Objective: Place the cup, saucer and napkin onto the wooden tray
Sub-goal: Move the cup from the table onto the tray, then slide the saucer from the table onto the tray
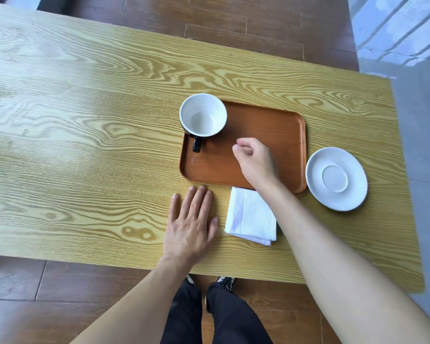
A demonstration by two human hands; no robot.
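Note:
A brown wooden tray (278, 135) lies on the table. A cup (202, 115), white inside and black outside, stands upright in the tray's far left corner, its black handle pointing toward me. My right hand (255, 161) hovers over the tray's middle, fingers loosely curled, holding nothing. The white saucer (336, 178) rests on the table just right of the tray. A folded white napkin (250, 216) lies on the table at the tray's near edge, partly under my right forearm. My left hand (190, 224) lies flat on the table left of the napkin, fingers spread.
The light wood-grain table (85, 145) stretches far to the left. Its near edge runs just behind my left wrist, its right edge just past the saucer. Brown floorboards and my legs show below.

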